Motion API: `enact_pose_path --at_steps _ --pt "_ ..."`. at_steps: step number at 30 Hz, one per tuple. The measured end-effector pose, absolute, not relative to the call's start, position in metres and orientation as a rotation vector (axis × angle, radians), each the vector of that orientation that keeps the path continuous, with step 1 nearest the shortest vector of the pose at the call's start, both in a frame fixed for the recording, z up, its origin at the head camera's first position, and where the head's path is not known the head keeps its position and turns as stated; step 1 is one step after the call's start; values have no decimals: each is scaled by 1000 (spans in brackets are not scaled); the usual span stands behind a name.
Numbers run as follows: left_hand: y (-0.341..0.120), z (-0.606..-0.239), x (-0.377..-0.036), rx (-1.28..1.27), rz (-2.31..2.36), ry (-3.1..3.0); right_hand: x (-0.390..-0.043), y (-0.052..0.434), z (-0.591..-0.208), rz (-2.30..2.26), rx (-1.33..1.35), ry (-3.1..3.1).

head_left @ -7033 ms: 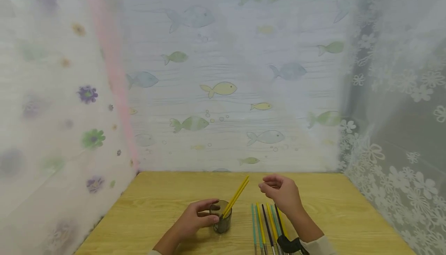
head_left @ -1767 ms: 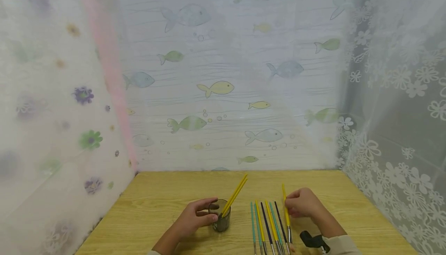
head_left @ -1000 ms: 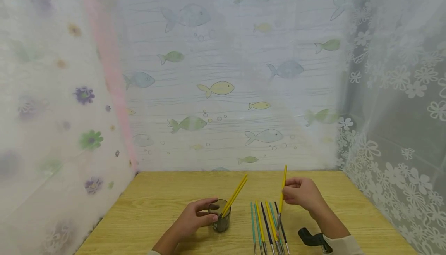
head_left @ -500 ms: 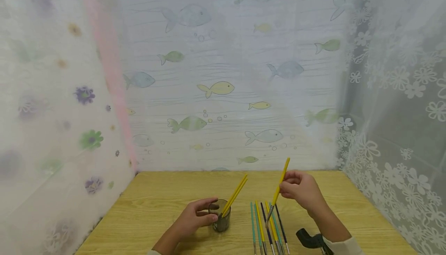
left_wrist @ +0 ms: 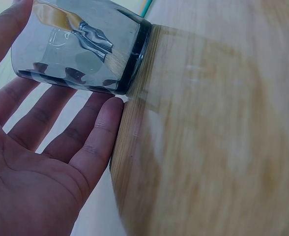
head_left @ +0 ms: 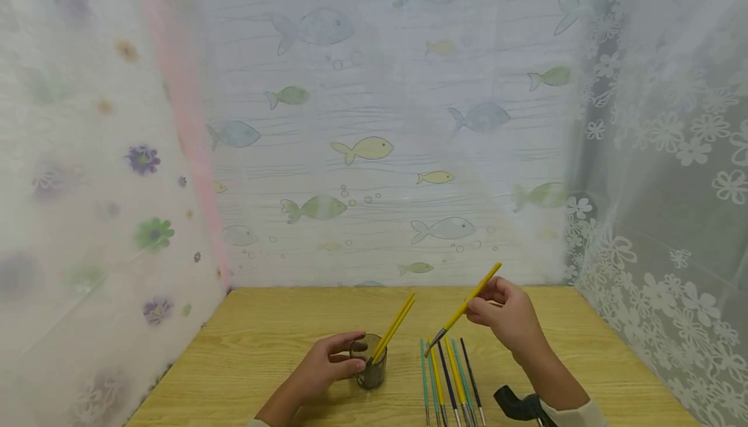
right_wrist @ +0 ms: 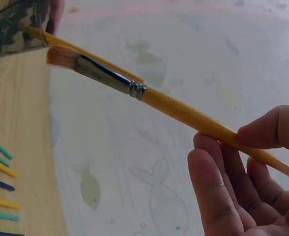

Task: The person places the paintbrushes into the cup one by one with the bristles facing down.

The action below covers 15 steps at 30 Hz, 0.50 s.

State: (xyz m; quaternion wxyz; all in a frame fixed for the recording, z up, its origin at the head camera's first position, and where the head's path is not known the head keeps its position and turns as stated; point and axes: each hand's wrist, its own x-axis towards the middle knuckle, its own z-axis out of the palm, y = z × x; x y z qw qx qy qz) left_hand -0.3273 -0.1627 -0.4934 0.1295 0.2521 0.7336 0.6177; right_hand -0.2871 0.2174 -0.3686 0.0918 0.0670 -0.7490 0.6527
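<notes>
My left hand (head_left: 327,365) (left_wrist: 46,162) grips a dark see-through cup (head_left: 370,362) (left_wrist: 80,44) that stands on the wooden table (head_left: 280,342). Two yellow brushes (head_left: 397,323) lean out of the cup. My right hand (head_left: 502,317) (right_wrist: 243,177) pinches a yellow-handled paintbrush (head_left: 464,307) (right_wrist: 149,98) in the air, above and to the right of the cup, with its bristle end (right_wrist: 61,56) tilted down toward the left. Several more brushes (head_left: 450,375), teal, yellow and dark, lie in a row on the table below that hand.
Fish-patterned sheeting (head_left: 374,148) closes the back of the table, a flowered curtain (head_left: 87,219) the left and white lace (head_left: 660,219) the right. A black strap (head_left: 517,404) sits at my right wrist.
My right hand took a yellow brush from the row, lifted it, and turned its bristle end down toward the left. My left hand stayed on the cup.
</notes>
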Motion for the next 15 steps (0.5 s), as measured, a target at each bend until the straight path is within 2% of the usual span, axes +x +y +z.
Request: enact_pose_path --at_steps 15 --pt "-162 -494 -327 714 1794 2142 -281 203 -369 1994 270 -2135"
